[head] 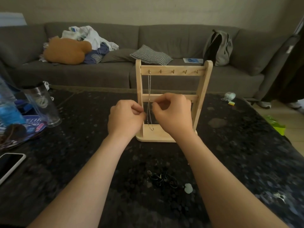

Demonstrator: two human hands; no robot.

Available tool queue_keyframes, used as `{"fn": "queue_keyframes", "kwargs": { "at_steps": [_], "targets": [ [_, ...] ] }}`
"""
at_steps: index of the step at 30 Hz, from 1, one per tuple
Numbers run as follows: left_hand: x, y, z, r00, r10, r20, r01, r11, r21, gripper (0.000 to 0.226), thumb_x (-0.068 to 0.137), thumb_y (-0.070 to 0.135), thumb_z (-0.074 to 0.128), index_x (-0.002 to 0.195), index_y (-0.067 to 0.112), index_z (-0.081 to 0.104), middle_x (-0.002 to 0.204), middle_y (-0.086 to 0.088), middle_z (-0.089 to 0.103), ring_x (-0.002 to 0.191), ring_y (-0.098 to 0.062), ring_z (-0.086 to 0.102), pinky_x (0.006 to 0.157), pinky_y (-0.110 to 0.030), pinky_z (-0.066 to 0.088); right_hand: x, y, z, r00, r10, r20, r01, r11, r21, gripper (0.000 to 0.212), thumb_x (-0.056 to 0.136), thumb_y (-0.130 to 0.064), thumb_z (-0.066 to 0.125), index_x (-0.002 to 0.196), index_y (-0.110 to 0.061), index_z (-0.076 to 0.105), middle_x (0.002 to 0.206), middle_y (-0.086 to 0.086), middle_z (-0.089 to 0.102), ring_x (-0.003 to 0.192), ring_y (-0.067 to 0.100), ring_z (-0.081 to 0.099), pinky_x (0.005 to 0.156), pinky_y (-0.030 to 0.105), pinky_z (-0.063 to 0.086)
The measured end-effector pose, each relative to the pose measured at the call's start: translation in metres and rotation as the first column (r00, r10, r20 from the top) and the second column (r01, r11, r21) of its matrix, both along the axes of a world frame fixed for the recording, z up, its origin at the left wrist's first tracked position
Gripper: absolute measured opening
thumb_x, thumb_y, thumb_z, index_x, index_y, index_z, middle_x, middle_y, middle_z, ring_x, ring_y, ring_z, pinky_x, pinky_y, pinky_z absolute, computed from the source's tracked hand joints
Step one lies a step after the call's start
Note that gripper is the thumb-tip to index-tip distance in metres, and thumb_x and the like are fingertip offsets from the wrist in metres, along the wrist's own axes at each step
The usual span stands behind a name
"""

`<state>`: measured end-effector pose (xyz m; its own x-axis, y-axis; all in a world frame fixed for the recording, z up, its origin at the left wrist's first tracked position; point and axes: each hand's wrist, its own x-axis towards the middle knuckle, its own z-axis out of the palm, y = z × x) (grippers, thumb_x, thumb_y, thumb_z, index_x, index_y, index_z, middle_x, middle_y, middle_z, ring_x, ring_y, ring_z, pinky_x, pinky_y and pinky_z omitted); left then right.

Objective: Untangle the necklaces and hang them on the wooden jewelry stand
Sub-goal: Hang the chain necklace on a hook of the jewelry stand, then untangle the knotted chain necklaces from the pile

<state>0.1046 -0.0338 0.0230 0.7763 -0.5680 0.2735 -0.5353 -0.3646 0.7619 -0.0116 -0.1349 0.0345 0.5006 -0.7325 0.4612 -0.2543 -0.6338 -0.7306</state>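
**Site Finding: One Chain on the Stand, Both Hands at It**

The wooden jewelry stand (204,89) is standing upright on the dark table (82,162), towards its far side, with its row of hooks facing the person. A silver chain necklace (149,86) is hanging from the leftmost hook and trailing down past the middle bar to the base board.

The left hand (126,117) is curling its fingers, and thumb and forefinger are pinching the chain from the left side, below the middle bar. The right hand (172,112) is doing likewise from the right, fingers curled and fingertips pinching at the chain just beside the left hand's – which strand each is gripping cannot be told.

A dark tangle of necklaces (164,179) is lying on the table near the person, between the forearms, with a pale green pendant (188,188) just beside it.

Also noted: a phone (9,165) is lying at the left edge, a clear tumbler (42,104) is standing further back on the left, and a grey backpack (218,46) is leaning on the sofa (98,74) behind the table.
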Motion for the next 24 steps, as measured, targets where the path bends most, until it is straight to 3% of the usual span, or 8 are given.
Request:
{"fn": "queue_keyframes", "kwargs": {
  "at_steps": [5,9,11,13,15,18,24],
  "targets": [
    [-0.014,0.009,-0.013,0.989,-0.149,0.017,0.134,0.926,0.352,0.016,0.093,0.023,0.081,0.096,0.036,0.073,0.1,0.004,0.075,0.092,-0.016,0.074,0.086,-0.043,0.065,-0.022,0.004,-0.006,0.994,0.009,-0.113,-0.003,0.999,0.054,0.013,0.099,-0.018,0.068,0.107,-0.022,0.078,0.091,-0.011,0.071,0.08,0.003,0.066,0.068,0.012,0.048],
    [-0.031,0.019,-0.017,0.929,-0.367,-0.036,0.323,0.76,0.564,0.021,0.089,0.019,0.083,0.093,0.036,0.074,0.106,0.002,0.07,0.093,-0.017,0.072,0.087,-0.043,0.065,-0.047,0.009,-0.017,0.953,0.092,-0.287,-0.062,0.992,0.111,0.022,0.104,-0.026,0.06,0.09,-0.019,0.075,0.077,-0.001,0.074,0.068,0.016,0.073,0.068,0.041,0.066],
    [-0.04,0.025,-0.019,0.875,-0.471,-0.107,0.423,0.64,0.641,0.024,0.088,0.016,0.085,0.096,0.037,0.074,0.106,0.006,0.069,0.097,-0.012,0.069,0.09,-0.04,0.064,-0.064,0.008,-0.024,0.897,0.135,-0.421,-0.101,0.99,0.103,0.03,0.105,-0.028,0.059,0.081,-0.015,0.072,0.068,0.005,0.073,0.061,0.02,0.073,0.068,0.046,0.067],
    [-0.05,0.028,-0.022,0.827,-0.54,-0.155,0.485,0.547,0.682,0.03,0.087,0.017,0.088,0.104,0.038,0.074,0.109,0.01,0.067,0.1,-0.01,0.067,0.091,-0.037,0.063,-0.08,0.004,-0.028,0.815,0.153,-0.56,-0.123,0.988,0.09,0.033,0.105,-0.027,0.059,0.077,-0.013,0.072,0.065,0.005,0.072,0.058,0.02,0.074,0.07,0.043,0.067],
    [-0.06,0.029,-0.024,0.794,-0.584,-0.169,0.521,0.511,0.683,0.036,0.086,0.019,0.089,0.11,0.04,0.072,0.114,0.013,0.065,0.105,-0.009,0.065,0.094,-0.038,0.062,-0.092,-0.004,-0.033,0.743,0.151,-0.652,-0.106,0.988,0.108,0.029,0.103,-0.023,0.062,0.078,-0.013,0.074,0.068,0.004,0.075,0.061,0.018,0.075,0.075,0.04,0.068],
    [-0.074,0.026,-0.023,0.762,-0.62,-0.186,0.563,0.494,0.662,0.039,0.086,0.022,0.089,0.112,0.044,0.071,0.118,0.016,0.062,0.108,-0.008,0.063,0.093,-0.038,0.062,-0.107,-0.016,-0.038,0.686,0.11,-0.719,-0.052,0.993,0.103,0.009,0.097,-0.015,0.07,0.098,-0.018,0.079,0.095,0.002,0.075,0.086,0.018,0.074,0.087,0.039,0.066],
    [-0.088,0.018,-0.026,0.73,-0.649,-0.215,0.564,0.394,0.726,0.031,0.089,0.026,0.088,0.111,0.043,0.074,0.116,0.013,0.06,0.108,-0.01,0.063,0.092,-0.037,0.059,-0.119,-0.029,-0.049,0.585,0.116,-0.802,-0.012,0.991,0.134,0.026,0.094,-0.014,0.078,0.119,-0.019,0.073,0.115,0.002,0.068,0.102,0.019,0.068,0.093,0.037,0.062]
  ]
}}
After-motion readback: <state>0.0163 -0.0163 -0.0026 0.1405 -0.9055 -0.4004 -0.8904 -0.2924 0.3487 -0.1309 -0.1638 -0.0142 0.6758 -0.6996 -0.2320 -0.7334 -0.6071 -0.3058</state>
